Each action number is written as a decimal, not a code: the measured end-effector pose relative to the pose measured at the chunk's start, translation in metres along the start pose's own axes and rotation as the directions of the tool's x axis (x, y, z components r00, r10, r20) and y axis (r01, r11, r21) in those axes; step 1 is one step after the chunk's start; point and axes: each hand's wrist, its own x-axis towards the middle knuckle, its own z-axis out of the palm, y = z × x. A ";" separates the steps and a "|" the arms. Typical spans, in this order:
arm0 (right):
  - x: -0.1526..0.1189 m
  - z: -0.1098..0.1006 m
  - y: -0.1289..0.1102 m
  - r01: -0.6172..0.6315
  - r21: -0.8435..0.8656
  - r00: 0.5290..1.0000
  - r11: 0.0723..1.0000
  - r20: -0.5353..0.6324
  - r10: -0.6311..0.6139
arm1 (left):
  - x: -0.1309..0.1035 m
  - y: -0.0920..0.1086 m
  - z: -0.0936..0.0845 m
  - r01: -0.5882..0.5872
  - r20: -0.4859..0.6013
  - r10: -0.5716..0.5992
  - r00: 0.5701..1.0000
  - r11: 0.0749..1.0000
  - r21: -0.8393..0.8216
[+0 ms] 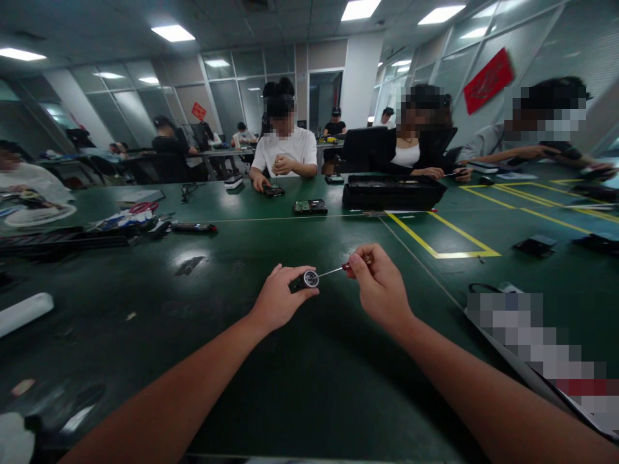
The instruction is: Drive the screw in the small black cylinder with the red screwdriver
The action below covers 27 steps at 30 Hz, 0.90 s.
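Observation:
My left hand is closed around a small black cylinder with a pale metal ring at its open end, which faces right and toward me. In my right hand is a screwdriver with a dark red handle, gripped between thumb and fingers. Its thin shaft slants down to the left, and the tip meets the cylinder's ringed end. Whether the tip sits on a screw inside cannot be made out. Both hands are raised over the green table mat.
A black tray stands across the table, beside a green circuit board device. Tools and a pen-like driver lie at left. A person in a white shirt works opposite. Yellow tape marks the mat at right.

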 end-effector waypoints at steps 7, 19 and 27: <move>-0.001 -0.002 -0.012 0.031 -0.130 0.999 0.991 0.011 -0.030 | -0.001 -0.002 0.001 -0.019 0.024 0.019 1.000 1.000 -0.001; -0.002 -0.003 -0.014 0.071 -0.138 0.990 0.988 0.130 -0.053 | 0.000 -0.004 0.002 0.006 -0.001 -0.006 1.000 1.000 0.013; -0.002 0.002 -0.010 0.006 -0.013 0.999 1.000 0.036 -0.006 | 0.000 -0.002 0.001 0.024 -0.008 -0.024 1.000 1.000 -0.001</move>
